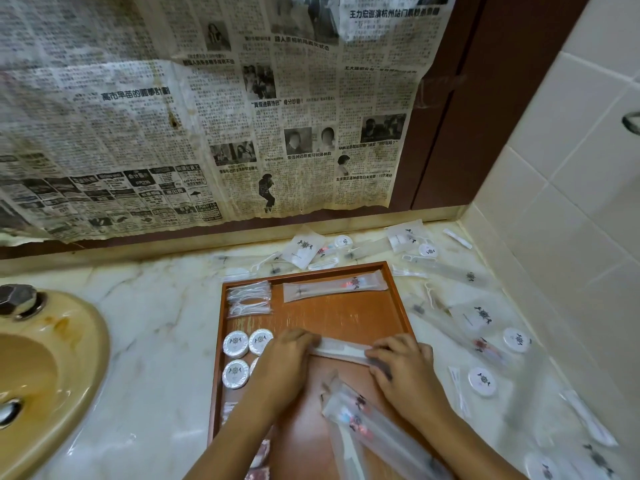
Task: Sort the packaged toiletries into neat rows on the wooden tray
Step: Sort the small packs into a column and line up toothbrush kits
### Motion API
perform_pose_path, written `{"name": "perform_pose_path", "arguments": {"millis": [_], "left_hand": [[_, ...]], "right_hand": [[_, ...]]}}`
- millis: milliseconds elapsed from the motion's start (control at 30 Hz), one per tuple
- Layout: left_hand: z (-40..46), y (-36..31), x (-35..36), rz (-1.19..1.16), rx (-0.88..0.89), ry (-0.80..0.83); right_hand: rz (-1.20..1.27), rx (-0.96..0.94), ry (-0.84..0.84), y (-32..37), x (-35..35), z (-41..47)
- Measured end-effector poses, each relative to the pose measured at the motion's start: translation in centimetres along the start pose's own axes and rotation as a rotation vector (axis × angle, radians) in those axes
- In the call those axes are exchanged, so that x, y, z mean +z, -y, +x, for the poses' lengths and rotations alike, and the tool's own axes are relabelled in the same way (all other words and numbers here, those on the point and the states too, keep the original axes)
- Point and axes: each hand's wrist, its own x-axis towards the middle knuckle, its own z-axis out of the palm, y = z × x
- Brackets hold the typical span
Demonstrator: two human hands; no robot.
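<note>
The wooden tray (346, 315) lies on the marble counter. A long clear packet (343, 349) stretches across its middle; my left hand (284, 365) grips one end and my right hand (403, 367) grips the other. Round white soap discs (236, 344) sit in rows at the tray's left side. A stack of floss-pick packets (249, 299) fills the far left corner. A toothbrush packet (334, 289) lies along the far edge. More long packets (360, 415) lie piled at the tray's near end, blurred.
Loose packets and white discs (481, 381) are scattered over the counter right of and behind the tray. A yellow basin (45, 368) sits at the left. Newspaper (194, 109) covers the wall behind. Tiled wall (571, 174) closes the right side.
</note>
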Motion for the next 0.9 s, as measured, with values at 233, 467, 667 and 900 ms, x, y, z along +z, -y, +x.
{"name": "perform_pose_path", "arguments": {"millis": [233, 467, 667, 900], "left_hand": [[-3.3, -1.8, 0.8, 0.015, -0.054, 0.053], [-4.9, -5.1, 0.9, 0.001, -0.246, 0.055], [-5.3, -5.2, 1.4, -0.075, -0.342, 0.162], [-4.7, -6.2, 0.4, -0.401, -0.399, 0.043]], "right_hand": [[0.040, -0.003, 0.055, 0.3, -0.5, -3.8], [0.145, 0.010, 0.074, 0.4, -1.4, -6.8], [0.155, -0.006, 0.272, 0.6, -2.1, -8.4], [0.488, 0.205, 0.331, 2.6, -2.4, -7.1]]}}
